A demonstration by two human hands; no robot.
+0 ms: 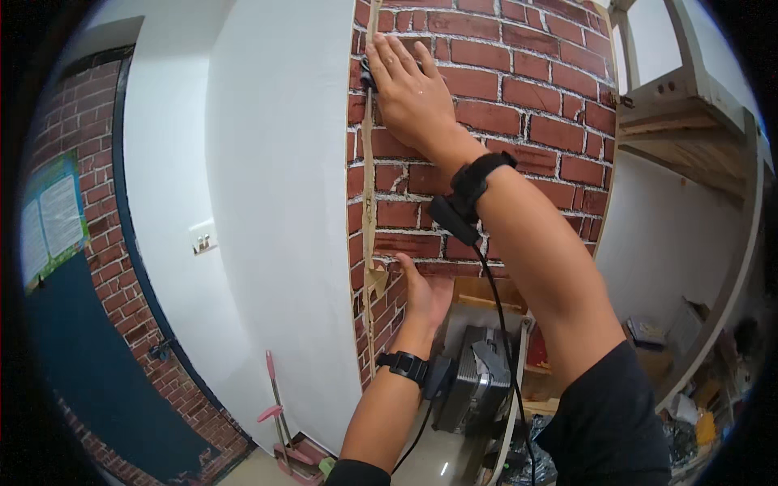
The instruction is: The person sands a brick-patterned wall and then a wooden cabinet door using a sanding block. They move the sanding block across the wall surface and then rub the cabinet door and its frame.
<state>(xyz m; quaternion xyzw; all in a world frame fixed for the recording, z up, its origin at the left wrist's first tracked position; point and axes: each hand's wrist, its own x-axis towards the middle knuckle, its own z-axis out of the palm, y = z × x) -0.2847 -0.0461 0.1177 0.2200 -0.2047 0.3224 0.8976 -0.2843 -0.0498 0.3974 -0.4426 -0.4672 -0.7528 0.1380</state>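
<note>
A tall panel with a red brick pattern (483,83) stands in front of me. A torn tan strip (368,174) runs down near its left edge. High on the panel my right hand (413,93) lies flat, fingers stretched and slightly apart. Beside its fingertips, over the strip, is a small dark thing (367,74), mostly covered. My left hand (425,298) is lower down at the panel's bottom edge. Its thumb points up along the brick face; the other fingers are hidden behind the edge. Near that thumb a loose tan flap (377,279) curls off the strip.
A white wall (275,202) with a switch plate (203,238) borders the panel's left. A silver-grey case (472,389) stands below. Wooden shelving (689,105) rises at the right. A pink-handled dustpan set (279,417) rests on the floor. Black cables hang from both wrist straps.
</note>
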